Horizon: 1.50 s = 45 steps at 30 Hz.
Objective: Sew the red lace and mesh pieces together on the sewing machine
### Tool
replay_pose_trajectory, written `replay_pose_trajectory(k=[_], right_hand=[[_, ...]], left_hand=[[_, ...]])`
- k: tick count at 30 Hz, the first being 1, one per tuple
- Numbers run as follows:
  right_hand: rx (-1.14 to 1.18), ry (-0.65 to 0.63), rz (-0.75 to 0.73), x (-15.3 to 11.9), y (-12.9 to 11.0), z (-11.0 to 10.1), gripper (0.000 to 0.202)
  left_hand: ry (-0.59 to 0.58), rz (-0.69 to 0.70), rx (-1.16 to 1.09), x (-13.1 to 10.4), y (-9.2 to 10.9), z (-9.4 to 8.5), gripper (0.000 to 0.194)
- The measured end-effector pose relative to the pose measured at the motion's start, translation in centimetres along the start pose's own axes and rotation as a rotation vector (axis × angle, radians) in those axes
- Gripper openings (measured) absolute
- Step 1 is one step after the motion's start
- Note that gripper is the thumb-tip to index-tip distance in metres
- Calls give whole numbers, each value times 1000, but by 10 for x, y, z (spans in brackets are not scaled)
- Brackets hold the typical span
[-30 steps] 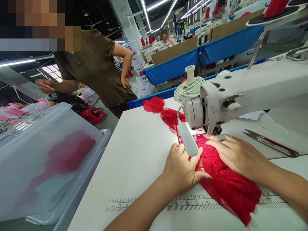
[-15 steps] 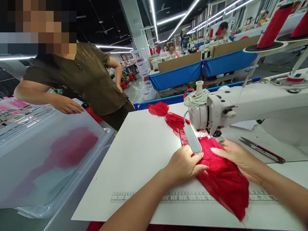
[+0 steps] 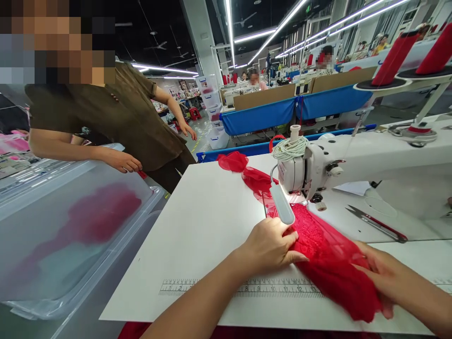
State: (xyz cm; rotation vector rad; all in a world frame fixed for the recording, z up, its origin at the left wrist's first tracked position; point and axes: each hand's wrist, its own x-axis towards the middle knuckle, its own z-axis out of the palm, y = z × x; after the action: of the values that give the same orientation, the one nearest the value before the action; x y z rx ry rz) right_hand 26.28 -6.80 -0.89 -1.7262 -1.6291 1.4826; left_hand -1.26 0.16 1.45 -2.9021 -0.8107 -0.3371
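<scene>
Red lace and mesh fabric (image 3: 318, 245) runs from under the head of a white sewing machine (image 3: 293, 169) toward the table's front edge. My left hand (image 3: 270, 245) lies on the fabric's left edge, just below the grey lamp (image 3: 282, 203), its thumb and fingers closing on the cloth. Farther right, my right hand (image 3: 379, 273) holds the fabric's right side between thumb and fingers, the cloth stretched between both hands. More red fabric (image 3: 233, 161) trails behind the needle area to the back of the table.
Black-and-red thread snips (image 3: 377, 223) lie right of the fabric. A printed ruler (image 3: 261, 288) runs along the front of the white table (image 3: 197, 226). At left, a person (image 3: 141, 117) stands beside a translucent lidded bin (image 3: 81, 226). Red thread cones (image 3: 395, 59) stand upper right.
My right hand has moved right and toward me, drawing the fabric out flatter. My left hand stays nearly in place. The person's hands have shifted, one away from the hip.
</scene>
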Motion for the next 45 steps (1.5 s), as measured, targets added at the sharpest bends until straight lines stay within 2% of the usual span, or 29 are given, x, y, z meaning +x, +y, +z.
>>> replay_pose_trajectory(k=[2,3,4,5,6,8,10,11,13,18,25,30,38,45], right_hand=[[-347,232,-112,2,18,-10,30],[-528,397,-169,3,21,-14,29],[-669,588,-243,3,20,-17,28],[-755,702,-342,5,14,-17,29],[-784,745,-463,7,4,-15,28],[-713,538,-766,17,-21,-7,25],[-636,388,-977,31,-45,5,28],[-621,323,-997,40,-53,10,30],[-624,285,-997,56,-60,18,29],[-609,444,-993,73,-46,17,28],[-814,462,-1007,73,-45,10,33],[-829,511,-1017,74,-41,10,26],[-801,530,-1068,74,-35,11,27],[-849,537,-989,71,-36,11,31]], left_hand=[[3,6,-3,-1,1,-2,75],[3,6,-5,-1,1,-3,76],[1,4,-8,-2,1,-4,77],[-1,0,-9,-2,1,-4,79],[-6,-4,-11,-2,2,-5,81],[-16,-11,-18,-2,2,-5,83],[-31,-23,-31,-3,3,-5,85],[-40,-31,-37,-3,3,-5,85],[-57,-55,-49,-4,3,-6,88],[-51,-75,-91,-7,4,-8,91],[29,-93,-92,-9,5,-6,87],[74,-78,-67,-7,6,-4,88],[21,-89,-57,-7,7,-7,90],[20,-90,-66,-8,7,-5,90]])
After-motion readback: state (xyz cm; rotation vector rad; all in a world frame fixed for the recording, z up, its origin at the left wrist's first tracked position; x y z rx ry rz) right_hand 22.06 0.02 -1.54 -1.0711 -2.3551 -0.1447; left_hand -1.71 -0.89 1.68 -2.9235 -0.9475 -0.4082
